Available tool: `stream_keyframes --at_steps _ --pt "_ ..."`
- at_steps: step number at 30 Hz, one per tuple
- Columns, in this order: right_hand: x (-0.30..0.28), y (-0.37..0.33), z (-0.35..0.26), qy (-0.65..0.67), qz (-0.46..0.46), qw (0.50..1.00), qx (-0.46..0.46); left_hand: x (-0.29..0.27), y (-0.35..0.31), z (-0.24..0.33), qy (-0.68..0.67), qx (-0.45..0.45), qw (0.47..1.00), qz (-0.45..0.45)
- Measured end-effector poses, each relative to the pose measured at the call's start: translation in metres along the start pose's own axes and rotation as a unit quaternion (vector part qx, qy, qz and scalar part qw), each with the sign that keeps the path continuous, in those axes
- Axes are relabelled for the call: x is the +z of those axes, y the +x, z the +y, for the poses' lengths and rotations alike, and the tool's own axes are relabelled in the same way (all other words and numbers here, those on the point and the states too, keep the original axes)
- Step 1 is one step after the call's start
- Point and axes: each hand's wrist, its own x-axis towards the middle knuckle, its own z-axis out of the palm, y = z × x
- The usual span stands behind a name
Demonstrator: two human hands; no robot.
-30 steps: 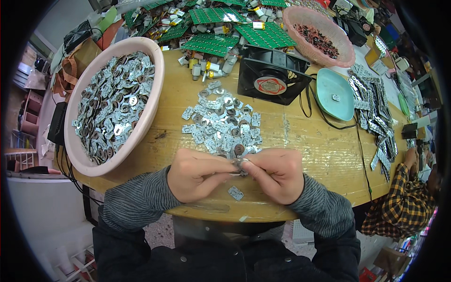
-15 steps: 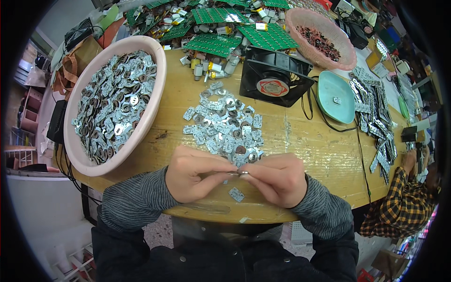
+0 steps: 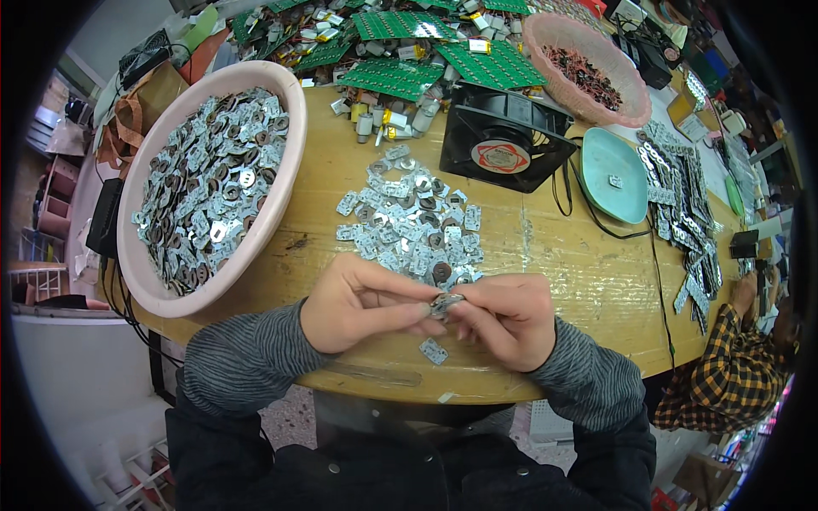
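Between my hands, over the near part of the table, is a small grey metal plate with a dark part on it. My left hand pinches its left side between thumb and fingers. From the right, the thumb and fingertips of my right hand grip the same piece. The fingertips cover part of it. Just beyond lies a loose pile of similar small metal plates, some with dark round pieces. One single plate lies apart, close to the table's front edge.
At left, a large pink basin is heaped with similar plates. A black fan stands beyond the pile, near a turquoise tray and a pink basket. Green circuit boards lie at the back. A co-worker's checked sleeve shows at right.
The held plate has been tilted so that its face shows, where before only a thin edge was visible. My left fingers have spread a little; both hands stay at about the same place.
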Motion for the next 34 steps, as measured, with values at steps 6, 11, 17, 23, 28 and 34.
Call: stream_keyframes --at_steps 6,11,17,23,28,34 --pt "0.001 0.001 0.0 0.002 -0.001 1.0 0.018 -0.004 0.0 -0.003 0.006 -0.027 1.0 -0.009" --pt "0.001 -0.002 0.003 -0.038 0.001 0.999 -0.001 -0.004 0.001 -0.006 -0.018 -0.028 0.999 -0.004" --pt "0.002 -0.004 0.006 -0.065 0.006 0.997 -0.046 -0.004 0.001 -0.005 -0.005 -0.031 0.999 -0.012" --pt "0.0 -0.001 0.003 -0.08 -0.004 0.995 -0.055 -0.006 0.002 -0.005 -0.015 -0.023 1.0 -0.012" --pt "0.0 0.001 0.002 -0.076 0.007 0.996 -0.054 -0.005 0.001 -0.007 -0.024 -0.009 0.999 -0.021" --pt "-0.004 0.002 0.002 -0.063 -0.022 0.998 -0.012 -0.003 -0.001 -0.002 0.136 0.003 0.99 0.041"
